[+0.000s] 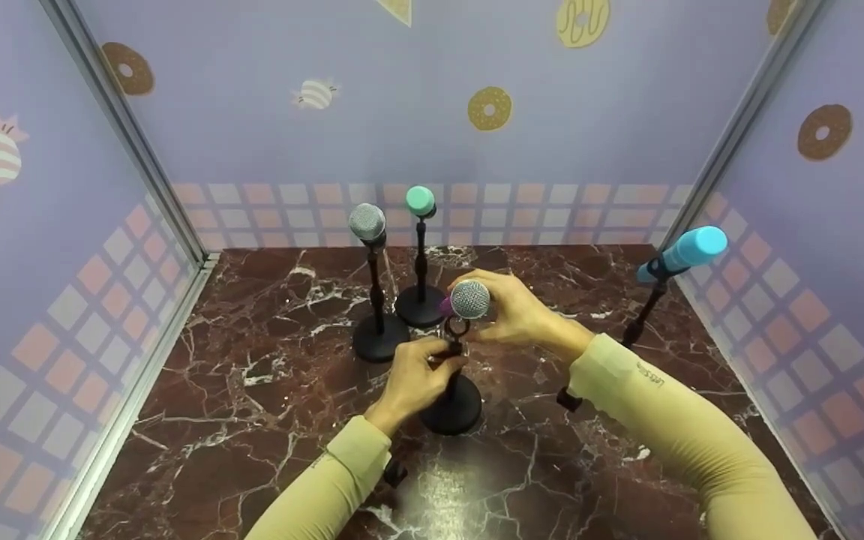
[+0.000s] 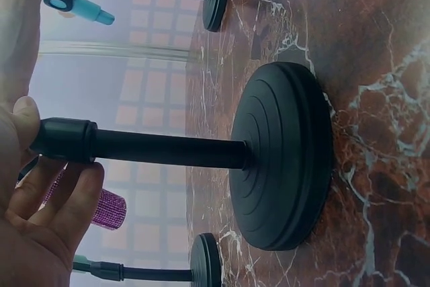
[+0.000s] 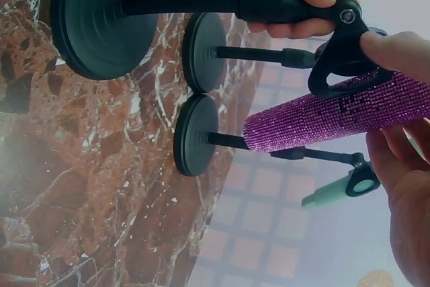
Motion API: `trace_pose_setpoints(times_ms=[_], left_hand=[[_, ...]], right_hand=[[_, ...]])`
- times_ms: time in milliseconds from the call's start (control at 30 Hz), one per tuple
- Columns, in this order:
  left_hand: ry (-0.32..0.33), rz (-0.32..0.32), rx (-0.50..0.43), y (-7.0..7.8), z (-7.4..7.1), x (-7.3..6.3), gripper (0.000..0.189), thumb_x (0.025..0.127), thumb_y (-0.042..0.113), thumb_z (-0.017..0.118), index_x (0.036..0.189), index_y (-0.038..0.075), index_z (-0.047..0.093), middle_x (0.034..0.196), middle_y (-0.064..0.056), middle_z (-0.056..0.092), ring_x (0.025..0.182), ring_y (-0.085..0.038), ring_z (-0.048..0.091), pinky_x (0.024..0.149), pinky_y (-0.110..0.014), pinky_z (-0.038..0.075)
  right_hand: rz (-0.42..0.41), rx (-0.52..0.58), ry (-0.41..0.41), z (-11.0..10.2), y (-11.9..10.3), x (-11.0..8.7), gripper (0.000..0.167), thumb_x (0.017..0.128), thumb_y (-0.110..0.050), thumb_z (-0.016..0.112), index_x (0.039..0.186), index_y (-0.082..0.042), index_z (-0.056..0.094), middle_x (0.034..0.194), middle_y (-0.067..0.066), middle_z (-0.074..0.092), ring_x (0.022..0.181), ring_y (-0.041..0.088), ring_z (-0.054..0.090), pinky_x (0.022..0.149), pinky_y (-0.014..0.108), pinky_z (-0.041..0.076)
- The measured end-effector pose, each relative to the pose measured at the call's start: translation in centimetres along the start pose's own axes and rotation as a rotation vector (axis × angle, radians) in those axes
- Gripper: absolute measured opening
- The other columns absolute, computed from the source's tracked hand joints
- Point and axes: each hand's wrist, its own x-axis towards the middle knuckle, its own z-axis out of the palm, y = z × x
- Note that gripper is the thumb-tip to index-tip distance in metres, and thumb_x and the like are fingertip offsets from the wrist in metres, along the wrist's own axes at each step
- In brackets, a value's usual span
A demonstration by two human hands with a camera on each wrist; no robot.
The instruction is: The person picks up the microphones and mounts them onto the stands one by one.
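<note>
My left hand grips the upper collar of a black microphone stand, whose round base rests on the table. At its top is a ring-shaped clip. A microphone with a silver mesh head and a purple, rhinestone-covered handle is tilted close beside this clip. My right hand holds the microphone, thumb on one side and fingers on the other. Whether the handle touches the ring, I cannot tell.
Behind stand a silver-headed microphone and a mint-green one, each on a black stand. A blue microphone sits tilted on its stand at the right, beyond my right forearm. Patterned walls enclose the marbled table.
</note>
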Motion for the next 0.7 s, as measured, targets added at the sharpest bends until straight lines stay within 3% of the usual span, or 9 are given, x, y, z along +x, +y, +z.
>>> trace_pose_setpoints(times_ms=[300,700], left_hand=[[0.013,0.015,-0.009,-0.2,0.0,-0.1,0.01,0.091,0.013,0.09,0.095,0.005,0.087,0.093,-0.009,0.087,0.085,-0.023,0.085,0.079,-0.036,0.07],[0.015,0.014,0.014,-0.3,0.2,-0.2,0.007,0.091,0.012,0.091,0.091,0.007,0.086,0.086,-0.008,0.083,0.076,-0.02,0.079,0.072,-0.036,0.065]], right_hand=[[-0.006,-0.098,0.046,1.3,-0.1,-0.1,0.093,0.071,-0.01,0.103,0.154,-0.001,0.062,0.142,0.018,0.075,0.131,0.037,0.073,0.12,0.055,0.058],[0.036,-0.024,0.077,2.0,0.5,-0.8,0.078,0.072,-0.001,0.098,0.144,0.001,0.068,0.141,0.019,0.076,0.128,0.037,0.074,0.118,0.051,0.06]])
